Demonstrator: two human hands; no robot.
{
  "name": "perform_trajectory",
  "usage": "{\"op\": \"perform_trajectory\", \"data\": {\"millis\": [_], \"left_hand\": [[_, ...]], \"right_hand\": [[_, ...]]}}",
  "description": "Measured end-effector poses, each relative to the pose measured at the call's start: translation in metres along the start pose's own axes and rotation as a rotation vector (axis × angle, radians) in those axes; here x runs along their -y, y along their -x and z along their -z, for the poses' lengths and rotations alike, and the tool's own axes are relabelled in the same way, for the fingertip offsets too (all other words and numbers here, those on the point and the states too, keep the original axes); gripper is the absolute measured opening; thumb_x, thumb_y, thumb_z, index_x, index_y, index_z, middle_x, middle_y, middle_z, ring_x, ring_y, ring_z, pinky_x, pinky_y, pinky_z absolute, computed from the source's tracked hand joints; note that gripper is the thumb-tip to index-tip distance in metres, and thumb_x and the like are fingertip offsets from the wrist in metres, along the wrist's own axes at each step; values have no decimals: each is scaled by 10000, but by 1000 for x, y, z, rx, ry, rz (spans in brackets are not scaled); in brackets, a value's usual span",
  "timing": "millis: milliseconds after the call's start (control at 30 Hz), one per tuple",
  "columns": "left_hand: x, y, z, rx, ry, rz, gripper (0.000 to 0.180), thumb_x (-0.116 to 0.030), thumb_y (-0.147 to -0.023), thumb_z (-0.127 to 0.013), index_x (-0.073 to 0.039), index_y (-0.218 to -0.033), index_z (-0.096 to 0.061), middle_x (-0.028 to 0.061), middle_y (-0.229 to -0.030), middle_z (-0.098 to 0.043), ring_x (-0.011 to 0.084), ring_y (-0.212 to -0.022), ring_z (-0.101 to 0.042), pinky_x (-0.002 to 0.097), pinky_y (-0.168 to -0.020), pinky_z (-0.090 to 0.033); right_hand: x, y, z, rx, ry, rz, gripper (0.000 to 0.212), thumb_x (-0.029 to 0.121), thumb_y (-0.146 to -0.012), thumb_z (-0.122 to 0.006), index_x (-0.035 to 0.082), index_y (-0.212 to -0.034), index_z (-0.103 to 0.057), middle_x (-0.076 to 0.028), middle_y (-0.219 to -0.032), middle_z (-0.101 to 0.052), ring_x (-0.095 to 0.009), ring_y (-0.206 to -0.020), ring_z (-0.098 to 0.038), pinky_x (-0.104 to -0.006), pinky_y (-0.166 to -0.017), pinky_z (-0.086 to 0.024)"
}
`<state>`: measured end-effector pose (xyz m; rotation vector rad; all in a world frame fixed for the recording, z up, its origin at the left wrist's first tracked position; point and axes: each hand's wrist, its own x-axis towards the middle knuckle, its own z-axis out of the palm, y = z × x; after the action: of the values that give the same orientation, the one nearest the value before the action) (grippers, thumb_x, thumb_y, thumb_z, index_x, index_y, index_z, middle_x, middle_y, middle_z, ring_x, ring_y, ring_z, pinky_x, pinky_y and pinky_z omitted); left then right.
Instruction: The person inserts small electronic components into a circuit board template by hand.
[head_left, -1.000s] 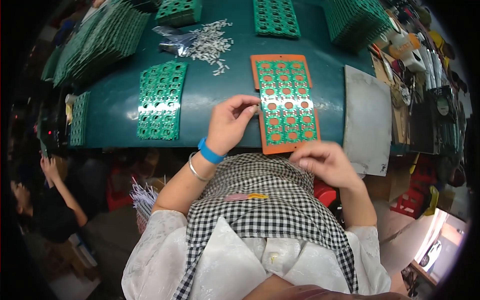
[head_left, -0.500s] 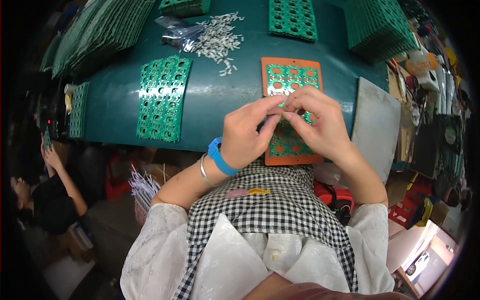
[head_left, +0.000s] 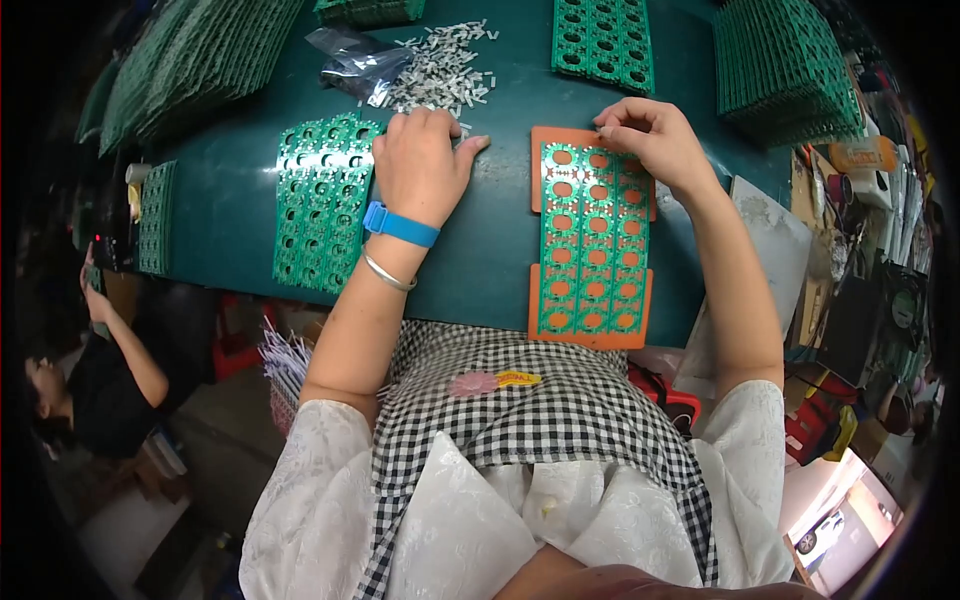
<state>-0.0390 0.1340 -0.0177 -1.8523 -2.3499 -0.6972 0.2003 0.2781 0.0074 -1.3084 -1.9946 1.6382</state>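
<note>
My left hand [head_left: 425,165], with a blue strap at the wrist, reaches to the near edge of a pile of small whitish parts [head_left: 445,65]. Its thumb stands apart from the fingers; whether the fingertips touch a part is hidden. Just left of it lies a stack of green circuit boards [head_left: 318,205]. In front of me a green circuit board panel [head_left: 596,245], with rows of oval cutouts, rests on an orange fixture plate [head_left: 640,300]. My right hand [head_left: 650,145] is pinched over the far end of this plate, and what its fingertips hold is too small to make out.
A dark plastic bag [head_left: 355,65] lies against the pile. More green boards [head_left: 603,40] are at the back, with tall stacks at far left [head_left: 195,70] and far right [head_left: 785,70]. A grey sheet [head_left: 760,240] lies at right. Another person [head_left: 110,390] sits at left.
My hands were together over the panel. The left has moved left and away to the small parts; the right has moved to the plate's far end, leaving the panel in plain sight.
</note>
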Motion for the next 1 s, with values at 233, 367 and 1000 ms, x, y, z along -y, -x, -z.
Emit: {"op": "perform_trajectory", "data": {"millis": [233,367,1000], "left_hand": [[-3,1,-11,56,169,-35,148,-173,-785,-764,-81,-814,-652,39,-810,-617,253,-819,-587,396,-708,-426],[-4,1,-12,103,178,-44,145,-177,-784,-759,-103,-843,-650,42,-894,-624,277,-896,-583,422,-757,-406],[-5,7,-12,113,221,-113,95,-113,-800,-717,-84,-828,-632,59,-887,-613,293,-878,-561,421,-746,-412]], "right_hand": [[-7,15,4,-23,200,172,72,60,-863,-693,2,-889,-661,-54,-1055,-659,-98,-865,-624,-249,-770,-518],[-7,13,-12,-101,206,442,104,80,-822,-718,8,-879,-670,-43,-866,-624,-159,-740,-648,-303,-688,-531],[-6,7,-17,-119,519,553,94,91,-799,-720,20,-826,-666,-79,-863,-614,-266,-758,-644,-370,-689,-529]]}}
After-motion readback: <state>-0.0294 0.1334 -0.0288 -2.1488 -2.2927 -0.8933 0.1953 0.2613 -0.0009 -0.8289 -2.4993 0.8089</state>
